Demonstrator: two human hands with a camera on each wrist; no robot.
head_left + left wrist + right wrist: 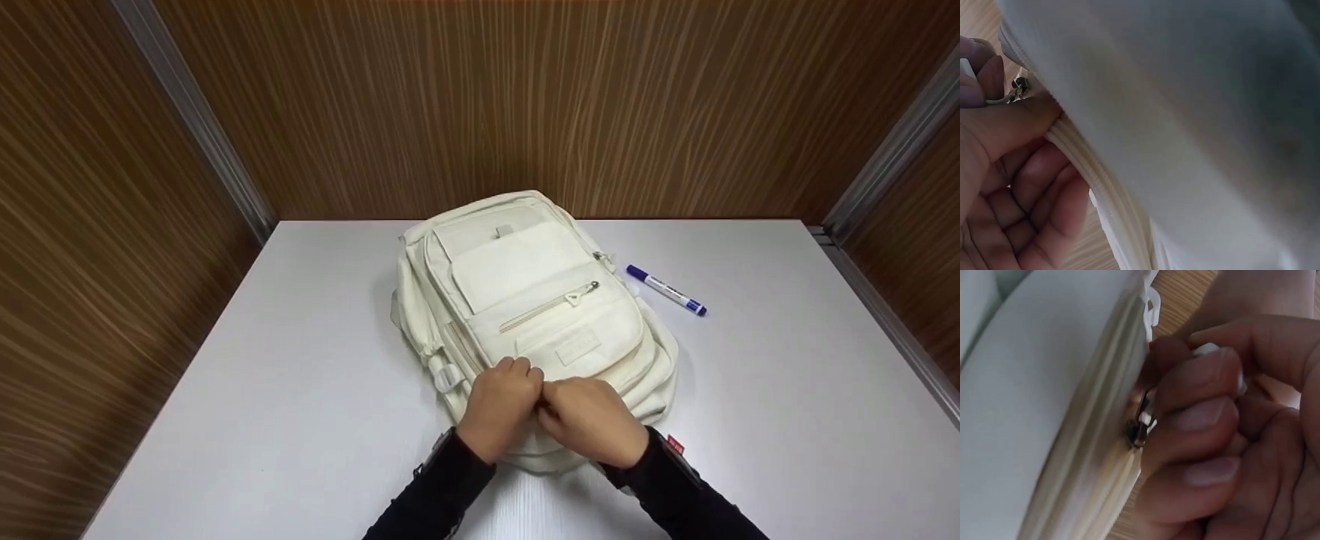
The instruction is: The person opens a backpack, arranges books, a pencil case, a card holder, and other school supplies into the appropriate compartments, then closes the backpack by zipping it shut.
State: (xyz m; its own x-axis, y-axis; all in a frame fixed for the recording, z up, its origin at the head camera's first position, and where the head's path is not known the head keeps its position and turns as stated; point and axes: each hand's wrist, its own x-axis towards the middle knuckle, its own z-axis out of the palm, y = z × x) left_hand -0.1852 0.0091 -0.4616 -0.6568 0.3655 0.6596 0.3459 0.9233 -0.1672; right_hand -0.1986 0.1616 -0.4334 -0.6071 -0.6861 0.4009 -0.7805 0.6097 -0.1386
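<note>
A cream backpack (517, 262) lies on its back on the white table, tilted, its front pockets facing up. At its near edge my two hands meet. My left hand (502, 405) pinches the fabric edge beside the zipper (1092, 163) between thumb and curled fingers. Close against it, my right hand (596, 420) grips a white zipper pull (1207, 349), whose ends poke out between the fingers. The dark metal slider (1136, 433) sits on the zipper track just beyond those fingertips. From the head view both hands hide this slider.
A blue-capped marker (666, 290) lies to the right of the backpack. The front pocket has its own zipper with a triangular pull (574, 298). Wood-grain panels (480, 112) close in the white table (300, 360) at the back and sides.
</note>
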